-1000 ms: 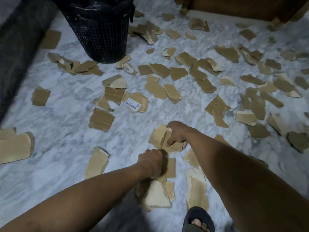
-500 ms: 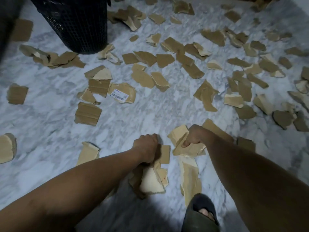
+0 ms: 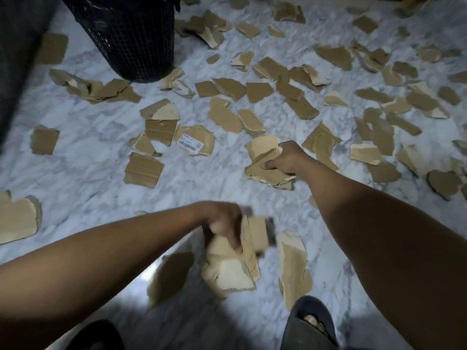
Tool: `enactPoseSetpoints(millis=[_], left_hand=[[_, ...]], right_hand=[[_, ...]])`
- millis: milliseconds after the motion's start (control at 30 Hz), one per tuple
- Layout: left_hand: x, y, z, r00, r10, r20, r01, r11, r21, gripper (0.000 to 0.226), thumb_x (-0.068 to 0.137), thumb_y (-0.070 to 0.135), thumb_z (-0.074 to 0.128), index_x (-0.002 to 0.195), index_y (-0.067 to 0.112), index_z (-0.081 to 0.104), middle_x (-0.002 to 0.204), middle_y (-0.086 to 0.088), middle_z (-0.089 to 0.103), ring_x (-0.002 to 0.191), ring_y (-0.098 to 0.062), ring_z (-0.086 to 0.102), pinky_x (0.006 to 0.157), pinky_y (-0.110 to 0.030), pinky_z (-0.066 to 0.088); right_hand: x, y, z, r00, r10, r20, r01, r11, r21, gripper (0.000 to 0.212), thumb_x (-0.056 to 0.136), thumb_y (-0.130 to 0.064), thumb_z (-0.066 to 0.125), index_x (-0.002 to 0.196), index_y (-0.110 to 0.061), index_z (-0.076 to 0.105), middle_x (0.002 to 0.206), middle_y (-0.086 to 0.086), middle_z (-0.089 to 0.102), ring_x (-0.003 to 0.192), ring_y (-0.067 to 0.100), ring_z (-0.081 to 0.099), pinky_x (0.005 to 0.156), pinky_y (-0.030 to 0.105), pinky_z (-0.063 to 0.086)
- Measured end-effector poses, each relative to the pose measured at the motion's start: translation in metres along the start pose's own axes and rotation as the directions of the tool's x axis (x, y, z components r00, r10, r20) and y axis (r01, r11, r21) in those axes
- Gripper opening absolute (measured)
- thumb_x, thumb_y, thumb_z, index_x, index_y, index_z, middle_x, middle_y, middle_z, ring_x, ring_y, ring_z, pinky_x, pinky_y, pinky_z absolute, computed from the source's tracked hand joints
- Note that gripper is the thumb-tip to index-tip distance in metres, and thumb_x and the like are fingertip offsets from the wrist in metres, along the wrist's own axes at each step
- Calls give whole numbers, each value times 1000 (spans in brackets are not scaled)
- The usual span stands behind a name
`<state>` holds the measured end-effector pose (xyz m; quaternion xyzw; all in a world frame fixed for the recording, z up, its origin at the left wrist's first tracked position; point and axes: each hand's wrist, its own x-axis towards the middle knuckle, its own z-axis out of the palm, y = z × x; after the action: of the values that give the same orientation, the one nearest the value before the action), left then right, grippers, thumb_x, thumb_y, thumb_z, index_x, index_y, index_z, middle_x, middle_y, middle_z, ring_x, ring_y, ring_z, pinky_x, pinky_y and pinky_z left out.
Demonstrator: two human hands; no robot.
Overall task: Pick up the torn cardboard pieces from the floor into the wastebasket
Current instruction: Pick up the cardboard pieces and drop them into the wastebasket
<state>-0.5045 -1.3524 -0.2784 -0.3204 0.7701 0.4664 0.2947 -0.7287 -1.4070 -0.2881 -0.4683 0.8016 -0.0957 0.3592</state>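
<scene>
Cardboard: torn cardboard pieces (image 3: 225, 117) lie scattered over the marble floor (image 3: 88, 178), thickest toward the right and the far side.
Left hand: the left hand (image 3: 223, 224) is curled tightly round a bundle (image 3: 230, 271) of several pieces. It is blurred, and the bundle hangs below the fist.
Right hand: the right hand (image 3: 286, 157) is farther out and grips a second clutch (image 3: 262, 160) of pieces, with its fingers wrapped under them.
Wastebasket: the black mesh wastebasket (image 3: 131, 39) stands far left, ahead of both hands and well apart from them. Only its lower wall shows, so its contents cannot be told. Loose pieces lie against its base on both sides.
Labelled piece: a piece with a white barcode label (image 3: 195, 142) lies between the wastebasket and the right hand.
Open room: bare marble runs between the two hands and out to the left — few pieces lie there.
Edges: a dark band (image 3: 15, 59) borders the floor on the left, and a wooden edge (image 3: 414, 1) shows at the far right.
Feet: a dark sandal (image 3: 308, 322) stands at the bottom right, just beside a long piece (image 3: 293, 269). A second dark shoe (image 3: 96, 334) is at the bottom left.
</scene>
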Motion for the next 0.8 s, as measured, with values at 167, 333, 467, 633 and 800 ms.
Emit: enactPoseSetpoints(millis=[167,333,467,633,800], left_hand=[[3,17,93,991,66,-112,24,754,657,67,83,40,69,140,18,43,146,-11,30,131,-35,32,100,-51,36],[10,8,110,963,228,-141,-41,646,763,71,86,28,63,147,15,29,152,-15,24,131,-36,31,100,-49,34],[16,11,111,962,195,-189,35,602,798,76,80,26,66,142,4,28,133,-23,42,116,-37,41,93,-51,32],[23,15,100,983,53,-175,86,707,702,51,73,26,73,117,14,50,122,-10,50,116,-31,42,98,-52,27],[30,11,84,969,-85,-233,183,879,441,51,67,47,80,107,27,57,121,0,45,121,-29,37,94,-50,29]], right_hand=[[-6,10,4,998,10,68,-10,1000,4,48,67,-24,90,106,-4,69,104,9,73,97,25,67,93,39,54],[-16,21,8,978,64,197,-35,989,-146,79,63,-39,90,129,-11,58,123,7,65,104,26,63,88,37,54],[-36,34,1,805,330,493,-197,932,-304,83,67,-34,90,136,-9,52,123,8,65,107,32,67,88,48,56],[-73,64,19,483,574,661,-381,818,-432,44,78,-23,83,111,-2,64,103,16,74,94,33,71,75,47,59],[-123,81,72,773,541,331,-468,839,-277,87,62,-42,91,130,-2,54,128,14,49,108,36,56,53,41,54]])
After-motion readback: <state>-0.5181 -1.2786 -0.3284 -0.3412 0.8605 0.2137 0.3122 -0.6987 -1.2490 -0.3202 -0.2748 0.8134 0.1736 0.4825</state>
